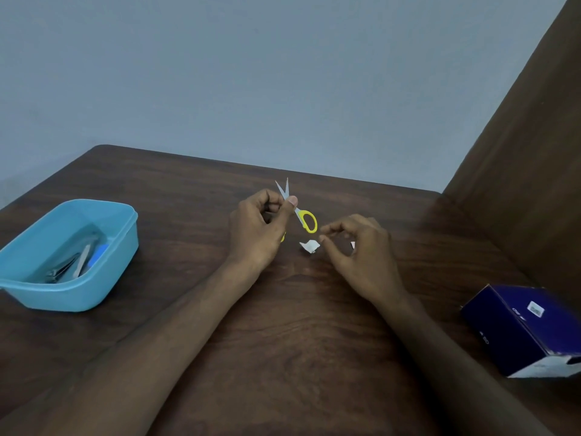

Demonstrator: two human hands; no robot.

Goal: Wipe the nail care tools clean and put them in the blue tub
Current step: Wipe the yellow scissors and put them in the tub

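Scissors (pixel 298 212) with yellow handles are held above the middle of the dark wooden surface (pixel 283 325), blades slightly parted and pointing up and away from us. We see the left hand (pixel 256 228) clamped on them at the base of the blades, thumb pressed against the metal, with one yellow loop free to the right and the other mostly hidden behind the palm. The right hand (pixel 355 247) hovers just right of the scissors, fingers curled and parted, thumb and forefinger near each other but closed on nothing we can make out. A small crumpled white wipe (pixel 309 246) lies on the surface between the two hands, just beside the right fingertips; whether they touch it we cannot tell. A second pale scrap (pixel 352 245) shows under the right hand. At the left edge of the surface sits the blue tub (pixel 103 278), well apart from the hands; inside it we see metal nail clippers (pixel 61 270), a pale file-like tool (pixel 82 259) and a blue item (pixel 99 251). A dark blue box (pixel 528 335) rests at the near right. A brown panel (pixel 528 136) rises on the right, against a grey-blue wall (pixel 251 73).
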